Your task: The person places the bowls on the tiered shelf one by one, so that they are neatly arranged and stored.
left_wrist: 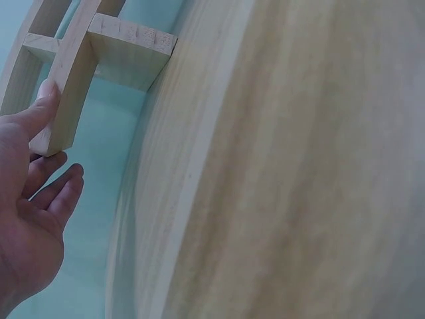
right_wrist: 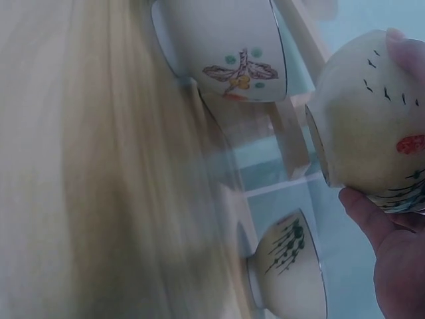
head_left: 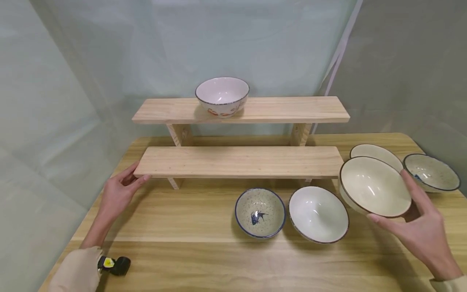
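Note:
My right hand [head_left: 425, 227] grips a cream bowl [head_left: 375, 186] by its side, tilted and raised above the table. In the right wrist view the bowl [right_wrist: 372, 119] shows a red spot and dark green strokes on its outside. My left hand [head_left: 118, 190] pinches the left end of the lower board of a two-tier wooden shelf [head_left: 237, 162]; in the left wrist view the thumb [left_wrist: 45, 100] lies against the board and the fingers curl by its end. A white bowl [head_left: 319, 215] and a speckled bowl with a blue fish [head_left: 260, 213] sit in front of the shelf.
On the shelf's upper board stands a white bowl with a red pattern [head_left: 222, 97]. Behind the held bowl, at the right, are another cream bowl [head_left: 375, 152] and a blue-rimmed speckled bowl [head_left: 432, 172]. Pale cloth [head_left: 146, 48] hangs around the wooden table [head_left: 175, 251].

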`<state>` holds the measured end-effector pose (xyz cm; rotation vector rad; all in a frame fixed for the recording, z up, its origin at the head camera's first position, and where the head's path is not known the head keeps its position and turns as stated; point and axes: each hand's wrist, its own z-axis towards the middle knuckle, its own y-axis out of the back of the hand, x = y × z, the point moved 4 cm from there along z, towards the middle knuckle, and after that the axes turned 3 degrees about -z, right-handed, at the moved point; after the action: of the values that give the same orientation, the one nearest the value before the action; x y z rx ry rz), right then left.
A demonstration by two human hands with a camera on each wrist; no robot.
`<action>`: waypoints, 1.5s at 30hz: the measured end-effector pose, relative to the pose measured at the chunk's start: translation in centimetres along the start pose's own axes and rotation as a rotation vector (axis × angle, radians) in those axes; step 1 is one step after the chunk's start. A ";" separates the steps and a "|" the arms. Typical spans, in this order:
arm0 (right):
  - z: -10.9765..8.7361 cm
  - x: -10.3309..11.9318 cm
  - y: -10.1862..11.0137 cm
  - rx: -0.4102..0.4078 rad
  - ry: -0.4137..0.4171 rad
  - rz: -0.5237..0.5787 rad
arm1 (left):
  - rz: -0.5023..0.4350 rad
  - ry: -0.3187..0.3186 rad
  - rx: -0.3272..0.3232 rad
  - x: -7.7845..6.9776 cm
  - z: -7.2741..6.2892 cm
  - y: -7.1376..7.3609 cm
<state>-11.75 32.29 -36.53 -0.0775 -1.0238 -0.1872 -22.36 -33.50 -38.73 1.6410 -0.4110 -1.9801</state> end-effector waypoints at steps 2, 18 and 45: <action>0.3 0.1 -0.2 0.007 0.013 0.024 | 0.006 0.001 -0.004 0.0 0.0 0.0; 1.7 0.5 -2.5 0.060 0.041 0.024 | 0.001 0.019 -0.008 0.1 0.0 0.0; 3.9 1.2 -4.9 0.123 0.079 -0.078 | -0.014 0.006 -0.008 0.4 0.1 0.0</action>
<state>-15.41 27.90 -33.62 0.0807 -0.9577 -0.1962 -22.52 -33.72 -39.05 1.6491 -0.3904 -1.9840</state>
